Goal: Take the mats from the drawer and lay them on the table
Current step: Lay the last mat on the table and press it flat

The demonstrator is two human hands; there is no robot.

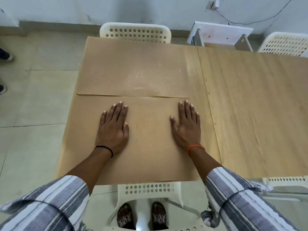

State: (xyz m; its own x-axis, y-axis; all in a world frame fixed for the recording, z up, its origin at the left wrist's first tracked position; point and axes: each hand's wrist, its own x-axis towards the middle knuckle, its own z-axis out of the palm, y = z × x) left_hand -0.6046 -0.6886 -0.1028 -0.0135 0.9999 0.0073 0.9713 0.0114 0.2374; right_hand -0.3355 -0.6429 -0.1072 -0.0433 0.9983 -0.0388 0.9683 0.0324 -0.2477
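Two thin tan rectangular mats, near mat (150, 139) and far mat (133, 67) (faint cross-dot embossing), lie on the wood-grain bench (250, 105); left hand (113, 129) and right hand (186, 129) press the near one, fingers flat, holding nothing.

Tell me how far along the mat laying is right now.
Done: the far mat lies flat on the table. In hand: the near mat is down too, its far edge tucked under the far mat's near edge, with the left hand and right hand pressing flat on it. Left: the wooden surface to the right is bare; no drawer is in view, so remaining mats can't be judged.
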